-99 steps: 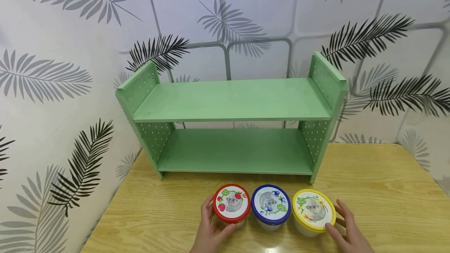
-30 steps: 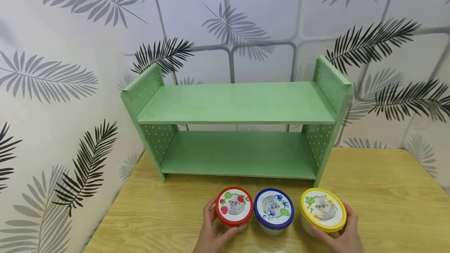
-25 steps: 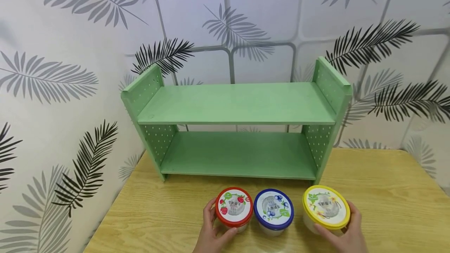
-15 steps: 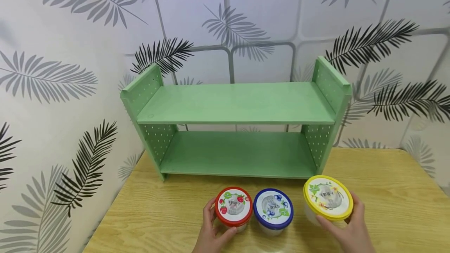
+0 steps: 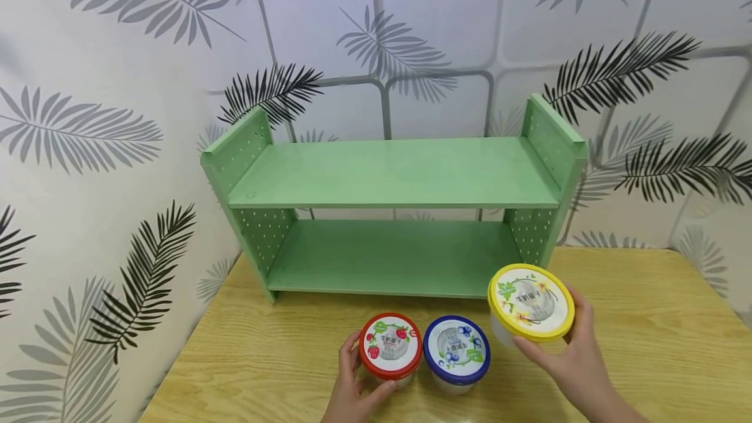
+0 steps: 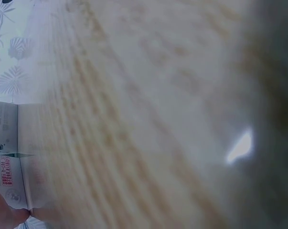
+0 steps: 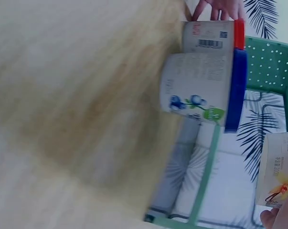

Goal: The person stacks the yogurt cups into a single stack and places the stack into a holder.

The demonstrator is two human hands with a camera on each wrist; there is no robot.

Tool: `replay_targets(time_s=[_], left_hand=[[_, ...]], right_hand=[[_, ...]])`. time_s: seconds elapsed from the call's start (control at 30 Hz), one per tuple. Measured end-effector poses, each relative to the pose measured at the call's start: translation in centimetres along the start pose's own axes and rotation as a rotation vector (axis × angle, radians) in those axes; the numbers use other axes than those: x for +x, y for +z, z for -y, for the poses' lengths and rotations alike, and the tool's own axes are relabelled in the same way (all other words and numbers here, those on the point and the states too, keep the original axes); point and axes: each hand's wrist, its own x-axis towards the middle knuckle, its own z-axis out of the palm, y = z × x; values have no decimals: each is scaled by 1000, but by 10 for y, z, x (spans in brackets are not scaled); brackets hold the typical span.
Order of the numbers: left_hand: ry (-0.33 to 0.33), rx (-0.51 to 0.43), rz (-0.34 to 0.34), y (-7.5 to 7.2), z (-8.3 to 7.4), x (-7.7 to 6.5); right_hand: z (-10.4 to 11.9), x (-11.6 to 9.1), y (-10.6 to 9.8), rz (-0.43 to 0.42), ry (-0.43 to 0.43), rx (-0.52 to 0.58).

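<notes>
My right hand (image 5: 572,358) grips a yellow-lidded tub (image 5: 531,302) from its right side, thumb in front. The tub is raised above the table, its lid tilted toward me. In the right wrist view part of this tub (image 7: 279,167), with a vanilla flower print, shows at the right edge. My left hand (image 5: 354,384) holds a red-lidded tub (image 5: 390,344) that stands on the table, thumb in front and fingers on its left. Between the two hands stands a blue-lidded tub (image 5: 456,349) with blueberries on its lid, close beside the red one and untouched.
Behind the tubs stands a green two-level shelf (image 5: 393,172) with perforated side panels; both its boards are bare. It rests on a wooden table (image 5: 640,318). A leaf-patterned wall (image 5: 435,18) rises behind and to the left.
The right hand has taken hold of the yellow-lidded tub, shifted it right, then lifted it up and back to the left. The left hand stays at the red-lidded tub.
</notes>
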Motion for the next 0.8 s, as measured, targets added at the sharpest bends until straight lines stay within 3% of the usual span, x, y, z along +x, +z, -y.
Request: replay_targets(time_s=[0.63,0.8], left_hand=[[1,29,-16,0,6,2],[-1,40,-16,0,6,2]], right_hand=[[26,19,35,164,-85,108],[27,25,42,254,-81,124]])
